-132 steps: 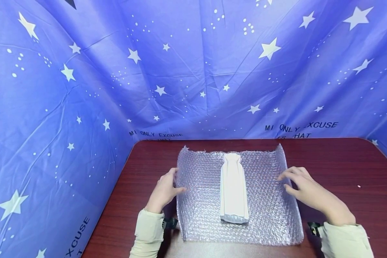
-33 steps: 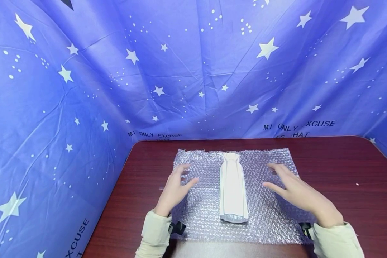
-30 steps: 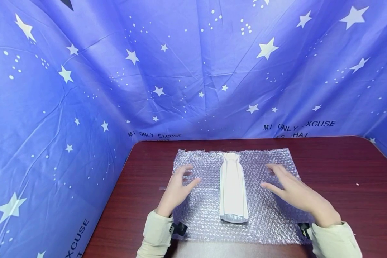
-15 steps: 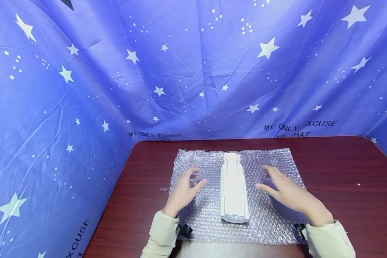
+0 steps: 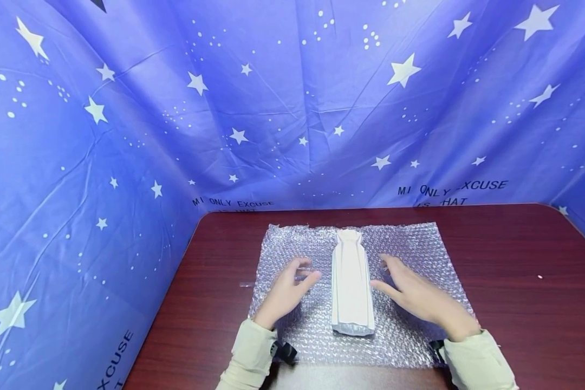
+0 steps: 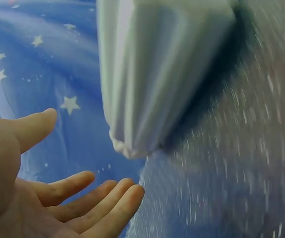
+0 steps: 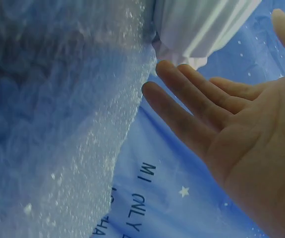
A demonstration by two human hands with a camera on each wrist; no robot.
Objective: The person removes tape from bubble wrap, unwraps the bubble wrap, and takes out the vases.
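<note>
A white fluted vase (image 5: pixel 352 287) lies on its side on a sheet of bubble wrap (image 5: pixel 317 346), its narrow neck pointing to the far edge. To its left is my left hand (image 5: pixel 288 290), thumb and fingers spread apart and holding nothing. My right hand (image 5: pixel 414 292) is on the other side, also without anything in it, its thumb tip right at the vase's edge in the head view. The left wrist view has the vase (image 6: pixel 157 64) beyond the extended fingers. In the right wrist view, relaxed fingers (image 7: pixel 192 111) reach toward the vase's neck end.
The dark red wooden table (image 5: pixel 512 303) extends around the wrap. A small clear strip (image 5: pixel 246 284) juts out at the wrap's left, and a white speck (image 5: pixel 540 277) lies at the right. Blue star-printed curtains (image 5: pixel 273 108) stand behind and at the left.
Earliest, both hands were at the raised side edges of the bubble wrap; those sides then lay flat. Since then both hands have moved inward toward the vase, which has stayed put.
</note>
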